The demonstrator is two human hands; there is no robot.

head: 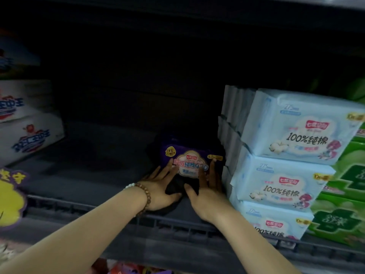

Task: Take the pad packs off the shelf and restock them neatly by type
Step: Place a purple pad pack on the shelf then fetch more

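Shelf [88, 171] space, dark and deep, fills most of what I see from far away. On the right of the frame stands a tall stack of light blue pad packs [292, 135], one on top of the other. Green packs [343, 218] sit just beside them at the far right edge. On the left side are white boxes [25, 135] with blue and red letters. A yellow tag [9, 198] hangs at the lower left.

In the middle of the frame a purple pad pack [189, 161] lies on the shelf, just left of the blue stack. It sits between both hands. The left hand [160, 186] holds its left side, fingers lying on the front and thumb at the near edge. The right hand [205, 192] holds its right side the same way, squeezed in next to the blue packs. A brown bead bracelet [145, 194] is on the left wrist.
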